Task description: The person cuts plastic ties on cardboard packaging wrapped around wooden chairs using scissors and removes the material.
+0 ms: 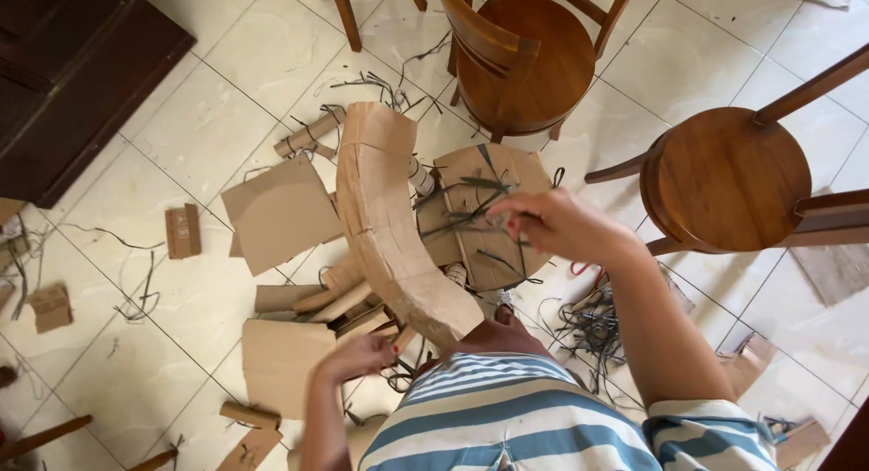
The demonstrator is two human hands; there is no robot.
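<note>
Cardboard dominates what we handle: a thick curved arc of layered brown corrugated cardboard stands between our two hands, its long axis running away from our body, far end curling toward the round-seated wooden chair. Our right hand sits just right of that arc, over a round brown cardboard disc, fingers pinched shut on thin dark green strips that fan out leftward from the fingertips across the disc. Our left hand lies at the arc's near end, slightly left of it, fingers curled among flat cardboard slats; we cannot tell whether they grip anything. So the right hand is nearer the strips, the left nearer the arc's base. The arc's surface looks matte, scored into segments, ragged at the edges. More dark strips tangle on the glossy pale tiled floor below the right wrist, and a flat cardboard sheet lies left of the arc
</note>
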